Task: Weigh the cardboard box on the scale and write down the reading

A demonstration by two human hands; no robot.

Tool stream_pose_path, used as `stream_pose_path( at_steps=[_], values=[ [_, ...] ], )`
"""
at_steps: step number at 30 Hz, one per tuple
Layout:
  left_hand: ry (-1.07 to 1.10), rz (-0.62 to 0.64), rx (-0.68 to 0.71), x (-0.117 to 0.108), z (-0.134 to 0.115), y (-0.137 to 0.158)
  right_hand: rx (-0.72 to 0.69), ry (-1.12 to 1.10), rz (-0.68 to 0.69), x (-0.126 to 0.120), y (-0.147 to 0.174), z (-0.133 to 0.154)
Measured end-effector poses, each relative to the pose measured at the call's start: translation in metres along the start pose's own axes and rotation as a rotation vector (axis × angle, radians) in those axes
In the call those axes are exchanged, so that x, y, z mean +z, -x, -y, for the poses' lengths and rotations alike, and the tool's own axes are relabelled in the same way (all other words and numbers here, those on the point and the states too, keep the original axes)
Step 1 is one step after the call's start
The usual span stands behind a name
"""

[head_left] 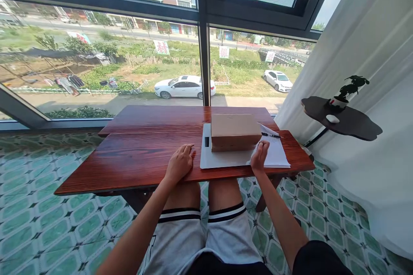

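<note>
A closed brown cardboard box (pixel 238 133) sits on a flat pale grey board (pixel 206 159) with a small black strip at its left. White paper sheets (pixel 275 154) lie to the right of the box, and a dark pen (pixel 271 135) rests across their upper part. My right hand (pixel 260 156) is closed at the box's near right corner, over the paper; whatever its curled fingers hold, if anything, is hidden. To the left of the board, my left hand (pixel 180 163) rests on the table, its fingers loosely extended and holding nothing visible.
The glossy red-brown wooden table (pixel 138 154) has a near edge just above my knees. A small dark side table (pixel 351 121) at the right bears a potted plant (pixel 343 94) and a white object (pixel 332 119). White curtains (pixel 348 43) hang beside the large window.
</note>
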State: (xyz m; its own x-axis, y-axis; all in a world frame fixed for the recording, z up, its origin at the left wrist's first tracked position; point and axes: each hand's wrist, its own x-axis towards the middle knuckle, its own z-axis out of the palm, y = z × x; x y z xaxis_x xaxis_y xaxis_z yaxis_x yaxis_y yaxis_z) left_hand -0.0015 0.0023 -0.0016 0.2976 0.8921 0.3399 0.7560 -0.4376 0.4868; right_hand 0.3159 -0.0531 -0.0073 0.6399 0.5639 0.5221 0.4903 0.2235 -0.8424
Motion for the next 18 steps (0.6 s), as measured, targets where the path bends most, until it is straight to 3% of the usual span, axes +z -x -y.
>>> stream_pose_path(
  at_steps=[5,10,18],
  values=[
    [0.143,-0.111,-0.059,-0.003,0.0,-0.002,0.091,-0.072,-0.035,0.001,-0.006,0.003],
    [0.374,-0.211,-0.217,-0.009,-0.018,-0.006,0.13,-0.095,-0.134,0.001,-0.013,0.016],
    [0.657,-0.147,-0.264,-0.003,-0.062,-0.032,0.235,-0.173,0.037,0.002,-0.013,0.038]
  ],
)
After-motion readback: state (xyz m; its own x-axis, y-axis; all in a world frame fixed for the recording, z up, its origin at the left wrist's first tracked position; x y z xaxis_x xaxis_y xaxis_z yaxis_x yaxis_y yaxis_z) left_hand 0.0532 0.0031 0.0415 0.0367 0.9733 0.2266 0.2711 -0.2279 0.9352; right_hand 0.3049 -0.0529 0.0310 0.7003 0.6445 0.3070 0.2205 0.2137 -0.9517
